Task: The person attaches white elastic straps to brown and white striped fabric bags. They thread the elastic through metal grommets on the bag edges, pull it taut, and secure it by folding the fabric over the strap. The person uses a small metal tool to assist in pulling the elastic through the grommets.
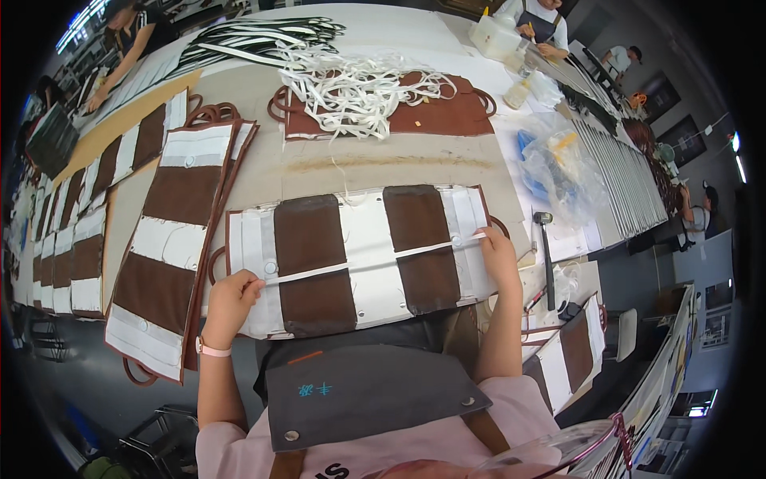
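A narrow white strip stretches taut between my two hands, across a brown-and-white striped bag panel. My left hand, with a pale band at the wrist, pinches one end of it by the panel's left edge. At the right edge, my right hand has its fingers closed on the other end. The panel lies flat at the table's front edge. Its reddish-brown handle loops stick out at both ends, and small round metal pieces show on its surface.
A tangled heap of white strips lies on a brown piece beyond the panel. Similar panels are stacked left. At right are a hammer and clear plastic bags. Other people work at the far side.
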A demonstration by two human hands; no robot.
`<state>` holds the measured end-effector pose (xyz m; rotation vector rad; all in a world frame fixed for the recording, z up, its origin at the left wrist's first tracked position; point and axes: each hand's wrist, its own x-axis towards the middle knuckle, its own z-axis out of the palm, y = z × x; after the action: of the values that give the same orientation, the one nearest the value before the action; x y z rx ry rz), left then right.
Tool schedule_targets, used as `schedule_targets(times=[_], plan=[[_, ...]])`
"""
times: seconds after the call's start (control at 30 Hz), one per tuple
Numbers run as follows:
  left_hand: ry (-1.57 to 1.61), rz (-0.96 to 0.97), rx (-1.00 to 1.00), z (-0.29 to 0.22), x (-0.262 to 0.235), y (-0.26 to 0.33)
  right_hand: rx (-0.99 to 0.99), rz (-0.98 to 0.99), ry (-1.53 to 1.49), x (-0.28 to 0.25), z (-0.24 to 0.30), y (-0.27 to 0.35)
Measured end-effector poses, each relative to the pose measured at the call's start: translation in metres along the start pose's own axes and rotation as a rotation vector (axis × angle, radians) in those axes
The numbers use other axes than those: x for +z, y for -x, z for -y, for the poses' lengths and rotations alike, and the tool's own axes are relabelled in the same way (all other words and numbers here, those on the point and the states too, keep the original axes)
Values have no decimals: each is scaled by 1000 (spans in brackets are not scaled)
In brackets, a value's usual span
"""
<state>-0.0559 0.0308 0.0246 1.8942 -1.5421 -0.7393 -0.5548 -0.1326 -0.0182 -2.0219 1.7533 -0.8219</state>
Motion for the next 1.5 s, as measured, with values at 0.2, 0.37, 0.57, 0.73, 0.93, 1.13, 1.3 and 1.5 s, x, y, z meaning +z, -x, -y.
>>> schedule_targets(times=[0.2, 0.37, 0.57, 0.73, 0.93, 1.13, 1.3, 1.5], plan=[[-216, -10, 21, 7, -9, 11, 244, 326, -105, -37, 17, 9], [-269, -92, 162, 11, 0, 11, 300, 294, -56, -47, 14, 5], [-416, 37, 53, 5, 2, 22, 115, 251, 180, -39, 7, 4], [-582, 27, 187, -38, 22, 23, 66, 223, 624, -36, 25, 3], [-691, 203, 351, -17, 53, 12, 60, 33, 807, -29, 48, -2], [-720, 181, 353, -8, 57, 12, -40, -162, 507, -23, 50, -26], [-698, 171, 364, -9, 61, 12, -110, -51, 317, 8, 40, -59], [-669, 236, 371, -15, 49, 11, -107, -28, 326, 37, 7, -81]])
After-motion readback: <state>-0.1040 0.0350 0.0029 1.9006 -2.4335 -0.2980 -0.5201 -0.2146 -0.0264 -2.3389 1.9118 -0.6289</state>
